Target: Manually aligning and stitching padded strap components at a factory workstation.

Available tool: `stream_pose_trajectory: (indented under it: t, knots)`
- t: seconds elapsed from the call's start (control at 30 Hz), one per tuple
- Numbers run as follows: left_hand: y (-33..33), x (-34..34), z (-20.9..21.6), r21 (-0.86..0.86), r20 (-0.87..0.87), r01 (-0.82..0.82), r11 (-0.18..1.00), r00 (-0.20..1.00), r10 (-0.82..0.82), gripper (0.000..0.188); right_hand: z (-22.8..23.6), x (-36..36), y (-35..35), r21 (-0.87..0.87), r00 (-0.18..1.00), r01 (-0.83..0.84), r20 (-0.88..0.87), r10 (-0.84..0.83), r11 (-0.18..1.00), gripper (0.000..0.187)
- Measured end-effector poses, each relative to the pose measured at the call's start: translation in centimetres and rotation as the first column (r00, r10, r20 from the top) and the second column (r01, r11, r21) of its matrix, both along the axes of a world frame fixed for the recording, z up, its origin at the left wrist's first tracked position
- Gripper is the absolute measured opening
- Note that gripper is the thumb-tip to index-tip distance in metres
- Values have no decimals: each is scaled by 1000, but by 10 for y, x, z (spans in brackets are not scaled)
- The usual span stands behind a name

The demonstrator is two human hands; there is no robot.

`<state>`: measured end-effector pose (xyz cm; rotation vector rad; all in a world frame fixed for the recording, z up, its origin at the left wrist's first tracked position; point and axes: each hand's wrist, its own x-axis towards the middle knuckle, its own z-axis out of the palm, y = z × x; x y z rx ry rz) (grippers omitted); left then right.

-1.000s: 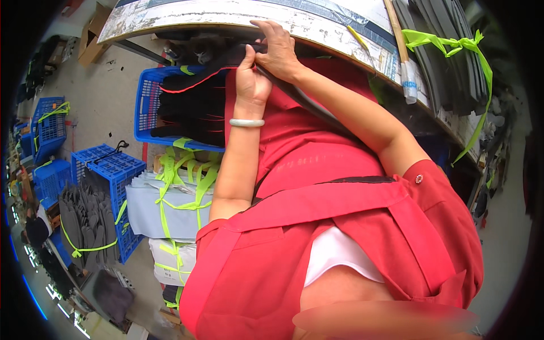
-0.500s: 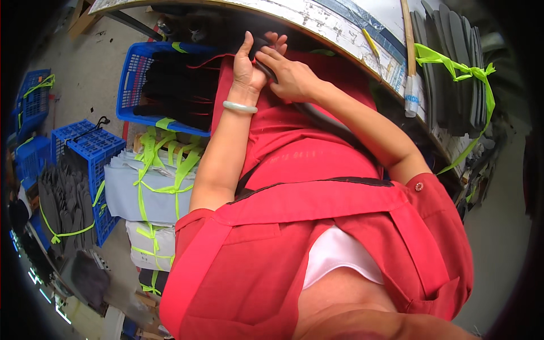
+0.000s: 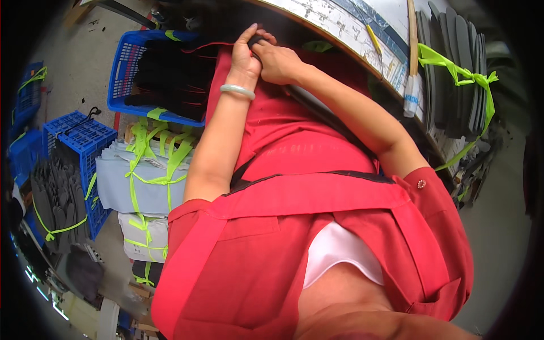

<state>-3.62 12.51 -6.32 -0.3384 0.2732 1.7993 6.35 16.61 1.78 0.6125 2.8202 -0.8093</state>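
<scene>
My two hands are together over my lap, a small dark, soft-looking piece (image 3: 255,41) showing between them. My left hand (image 3: 245,56), with a pale bangle (image 3: 238,91) at its wrist, has its thumb up and its fingers curled about the piece. Against it presses my right hand (image 3: 277,61), fingers bent and closed on the same piece. Most of the piece is hidden by the hands, so its kind cannot be made out. Just left of them, a blue crate (image 3: 118,79) holds black flat pieces (image 3: 170,73), some with red edges.
A worn white worktable (image 3: 317,20) runs along the far right, with a yellow cutter (image 3: 374,39) on it. Grey strips (image 3: 453,68) tied with green ribbon stand at its end. Tied light-grey bundles (image 3: 141,190) and another blue crate (image 3: 85,133) are at left.
My right hand's fingers have gone from stretched out to bent and closed on the dark piece. Both hands have moved slightly up and left.
</scene>
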Motion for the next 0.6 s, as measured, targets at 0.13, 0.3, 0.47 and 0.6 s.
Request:
stream_pose_trajectory:
  t: [0.13, 0.3, 0.47, 0.6]
  knots:
    - [-10, 9, 16, -55, -69, 92, 994, 993, -96, 9, -2, 30, -16, -100, 992, 42, -116, -53, 994, 41]
    - [-9, 13, 17, -88, -79, 78, 993, 993, -85, 36, 28, 12, -6, -155, 991, 90, 112, -73, 984, 46]
    - [-20, 13, 22, 45, -43, 24, 999, 999, -22, 44, 17, 42, -16, -162, 995, 6, -102, -23, 987, 47]
    - [-14, 12, 3, 41, 45, 36, 998, 998, -38, 18, 25, 11, -6, -247, 966, 119, 251, -55, 962, 38]
